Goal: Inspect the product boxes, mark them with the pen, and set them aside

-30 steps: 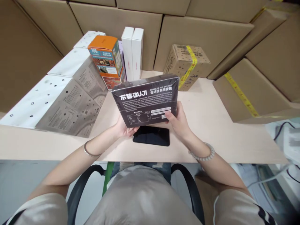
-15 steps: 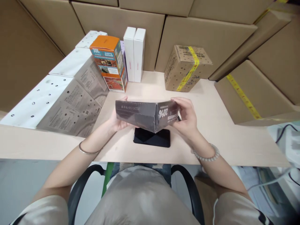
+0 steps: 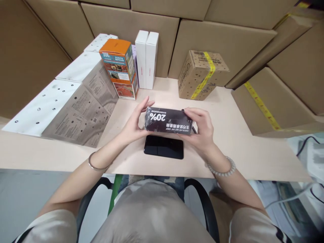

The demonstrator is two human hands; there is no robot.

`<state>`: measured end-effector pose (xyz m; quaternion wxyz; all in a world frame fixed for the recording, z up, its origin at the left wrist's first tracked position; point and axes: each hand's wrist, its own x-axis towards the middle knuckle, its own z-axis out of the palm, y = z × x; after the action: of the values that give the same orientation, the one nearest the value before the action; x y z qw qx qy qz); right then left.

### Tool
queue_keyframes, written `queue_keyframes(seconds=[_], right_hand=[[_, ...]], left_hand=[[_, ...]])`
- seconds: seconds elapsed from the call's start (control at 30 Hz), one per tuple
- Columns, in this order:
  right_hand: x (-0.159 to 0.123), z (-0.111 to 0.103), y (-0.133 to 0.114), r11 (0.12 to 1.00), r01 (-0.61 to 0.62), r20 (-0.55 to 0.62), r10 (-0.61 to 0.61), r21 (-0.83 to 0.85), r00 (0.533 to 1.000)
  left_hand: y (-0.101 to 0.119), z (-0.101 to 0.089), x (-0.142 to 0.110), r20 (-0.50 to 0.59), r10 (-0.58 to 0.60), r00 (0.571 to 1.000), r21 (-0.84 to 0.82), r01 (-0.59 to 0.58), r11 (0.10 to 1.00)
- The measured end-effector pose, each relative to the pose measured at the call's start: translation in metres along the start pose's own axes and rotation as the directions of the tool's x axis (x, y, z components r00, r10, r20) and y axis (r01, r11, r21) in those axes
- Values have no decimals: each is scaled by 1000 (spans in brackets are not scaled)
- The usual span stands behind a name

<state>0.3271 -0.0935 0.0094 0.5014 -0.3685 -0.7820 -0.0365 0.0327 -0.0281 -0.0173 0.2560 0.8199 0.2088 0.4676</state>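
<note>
A dark box of chocolate nut oat crisps (image 3: 168,121), in shiny clear wrap, is held above the table with its printed "20%" side facing me upside down. My right hand (image 3: 204,128) grips its right end, fingers over the top edge and thumb below. A slim dark object (image 3: 194,130) pokes out by that hand; its kind is unclear. At the left end, my left hand (image 3: 135,123) cups the box loosely, thumb along the lower edge and fingers raised behind the upper corner. A black smartphone (image 3: 164,147) lies flat on the table beneath the box.
On the left stand white speckled boxes (image 3: 68,65), orange printed boxes (image 3: 117,60) and two upright white boxes (image 3: 146,59). A yellow-taped carton (image 3: 194,76) sits at the back right, a larger carton (image 3: 273,101) further right. Stacked cardboard (image 3: 131,20) walls the back.
The box has turned, so its "20%" side now faces me instead of a corner. My left hand has shifted right and its fingers have come into view above the box.
</note>
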Motion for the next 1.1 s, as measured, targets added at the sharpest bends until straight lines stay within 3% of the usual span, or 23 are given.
queue_keyframes(seconds=[0.1,0.17,0.27,0.33,0.5,0.7,1.1], right_hand=[[0,1,0,998,38,78,-34,-42,996],[0,2,2,999,36,130,-33,-23,991],[-2,1,7,997,52,162,-60,53,985],[-4,0,9,997,56,173,-65,56,983],[-5,-3,8,999,32,214,-41,42,976],[-3,-1,5,998,49,157,-56,47,986],[-5,1,5,999,32,186,-38,33,982]], left_hand=[[0,4,-1,-42,23,999,11,-22,1000],[-1,3,-1,-56,112,992,93,-107,990],[1,-2,1,2,284,959,236,-277,932],[4,-6,2,40,325,945,296,-322,899],[11,-8,5,79,321,944,323,-329,887],[12,-5,6,64,339,939,377,-337,862],[8,0,3,31,320,947,359,-309,880]])
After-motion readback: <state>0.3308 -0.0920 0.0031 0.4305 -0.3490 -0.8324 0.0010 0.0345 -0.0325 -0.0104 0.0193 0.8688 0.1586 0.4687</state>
